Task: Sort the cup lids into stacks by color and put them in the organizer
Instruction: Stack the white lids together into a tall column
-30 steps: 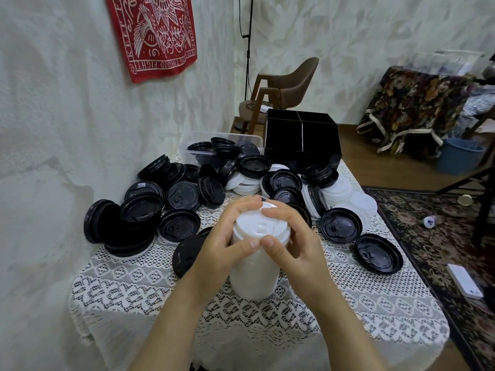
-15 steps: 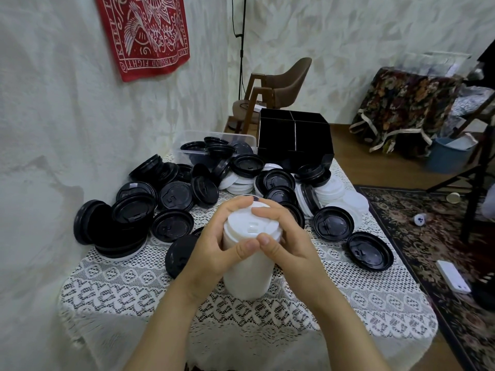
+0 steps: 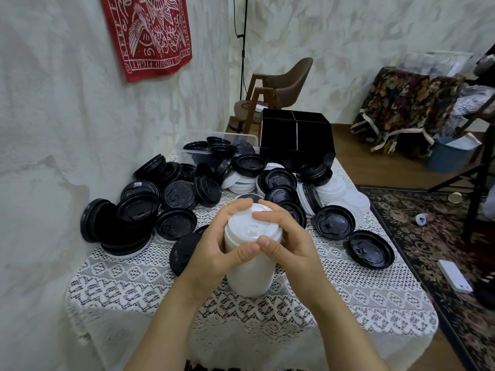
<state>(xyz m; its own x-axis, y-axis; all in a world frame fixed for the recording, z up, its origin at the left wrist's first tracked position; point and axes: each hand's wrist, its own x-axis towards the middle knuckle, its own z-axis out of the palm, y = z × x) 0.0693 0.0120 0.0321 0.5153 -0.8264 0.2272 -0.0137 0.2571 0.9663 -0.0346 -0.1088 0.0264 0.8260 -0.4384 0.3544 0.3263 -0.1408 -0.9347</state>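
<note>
A tall stack of white lids [image 3: 250,269] stands on the lace tablecloth near the table's front. My left hand [image 3: 211,247] grips its top from the left, and my right hand [image 3: 288,243] grips it from the right, thumbs meeting at the front. Behind lies a wide heap of black lids [image 3: 176,196] mixed with more white lids [image 3: 334,188]. The black divided organizer [image 3: 297,137] sits at the table's far edge, its compartments looking dark.
A clear plastic tub [image 3: 209,145] with black lids sits left of the organizer. The wall runs along the table's left side. One black lid [image 3: 371,249] lies alone at the right. A chair [image 3: 278,89], patterned rug [image 3: 439,236] and blue bin [image 3: 450,153] are beyond.
Both hands keep their hold on the white stack; fingers have shifted slightly on the top lid. The view has moved a little; the heap has not changed.
</note>
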